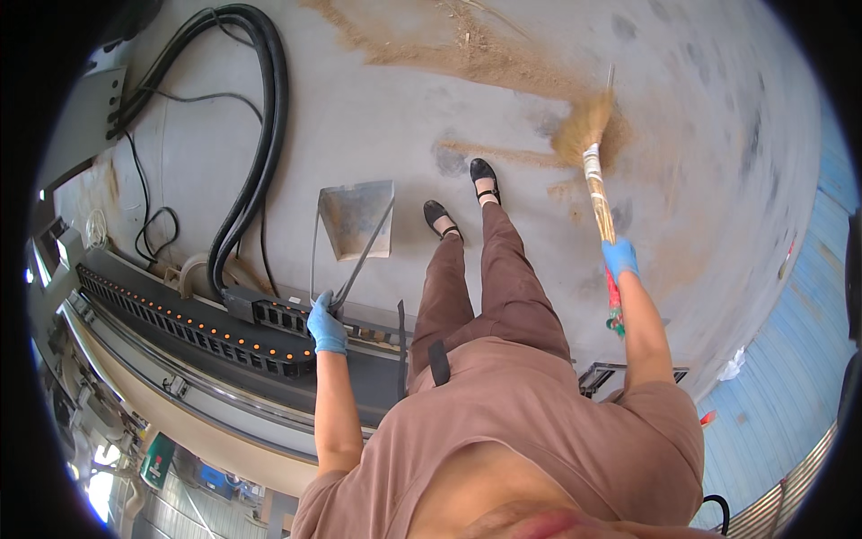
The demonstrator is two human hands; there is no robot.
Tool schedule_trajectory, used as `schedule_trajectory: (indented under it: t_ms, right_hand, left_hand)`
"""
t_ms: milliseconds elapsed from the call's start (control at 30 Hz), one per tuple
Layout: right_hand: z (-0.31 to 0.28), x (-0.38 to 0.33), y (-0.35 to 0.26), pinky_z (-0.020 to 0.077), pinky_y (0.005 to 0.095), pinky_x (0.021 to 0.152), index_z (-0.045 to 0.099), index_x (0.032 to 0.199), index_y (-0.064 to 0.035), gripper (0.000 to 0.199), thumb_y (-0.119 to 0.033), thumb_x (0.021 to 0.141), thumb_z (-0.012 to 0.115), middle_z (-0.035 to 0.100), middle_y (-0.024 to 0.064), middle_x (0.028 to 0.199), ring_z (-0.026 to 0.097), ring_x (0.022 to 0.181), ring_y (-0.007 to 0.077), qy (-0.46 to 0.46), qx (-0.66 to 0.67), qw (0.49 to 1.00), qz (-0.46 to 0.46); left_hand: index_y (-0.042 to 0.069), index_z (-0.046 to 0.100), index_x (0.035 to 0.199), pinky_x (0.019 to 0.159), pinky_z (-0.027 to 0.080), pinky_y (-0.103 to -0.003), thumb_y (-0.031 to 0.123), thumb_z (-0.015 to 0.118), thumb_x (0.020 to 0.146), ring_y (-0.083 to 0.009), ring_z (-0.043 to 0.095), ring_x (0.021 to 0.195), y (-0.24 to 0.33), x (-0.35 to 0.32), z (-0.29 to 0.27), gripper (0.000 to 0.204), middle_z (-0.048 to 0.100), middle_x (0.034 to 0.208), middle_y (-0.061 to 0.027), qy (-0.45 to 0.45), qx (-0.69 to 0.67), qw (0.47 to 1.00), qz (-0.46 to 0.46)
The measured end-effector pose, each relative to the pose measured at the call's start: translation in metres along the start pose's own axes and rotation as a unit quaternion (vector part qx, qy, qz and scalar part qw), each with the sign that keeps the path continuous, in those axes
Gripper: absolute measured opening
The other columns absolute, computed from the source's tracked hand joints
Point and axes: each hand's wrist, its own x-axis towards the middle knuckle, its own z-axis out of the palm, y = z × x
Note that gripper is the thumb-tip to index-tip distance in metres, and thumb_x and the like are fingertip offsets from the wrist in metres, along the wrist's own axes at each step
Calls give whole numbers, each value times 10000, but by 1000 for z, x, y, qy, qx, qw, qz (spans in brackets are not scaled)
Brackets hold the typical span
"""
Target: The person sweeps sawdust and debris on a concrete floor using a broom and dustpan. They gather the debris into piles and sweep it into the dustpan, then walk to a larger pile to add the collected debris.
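My left hand [327,325], in a blue glove, is closed around the top of the thin metal handle of a dustpan [382,244]. The pan hangs or rests low by the floor, left of my feet, with some brownish dust in it. My right hand [620,258], also gloved in blue, grips the handle of a straw broom [584,135]. Its handle has white wrapping near the bristles and a red end below my fist. The bristles touch the floor at the far right, beside sawdust [467,58], and look smeared by motion.
Thick black hoses [269,117] loop over the floor on the left. A long machine with a black cable chain [206,328] runs along my left side. A blue corrugated wall [763,350] stands to the right. A thin line of sawdust [512,154] lies ahead of my shoes.
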Motion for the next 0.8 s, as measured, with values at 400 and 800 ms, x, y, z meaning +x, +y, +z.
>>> schedule_trajectory:
  t_ms: [400, 800]
  right_hand:
    - [30, -124, -83, 528, 329, 584, 450, 1442, -68, 665, -218, 833, 672, 644, 85, 822, 607, 626, 154, -201, 159, 961, -103]
    - [17, -43, 10, 515, 391, 578, 669, 1127, -119, 329, -303, 868, 582, 687, 127, 829, 644, 619, 239, -168, 48, 984, 14]
  left_hand:
    - [109, 636, 1160, 874, 493, -356, 248, 558, 930, -179, 619, 1053, 34, -34, 31, 280, 642, 1245, -29, -33, -34, 998, 30]
    - [125, 641, 1084, 787, 501, -299, 255, 592, 921, -143, 617, 904, 83, -34, 96, 214, 663, 1106, -11, -36, 32, 998, 50]
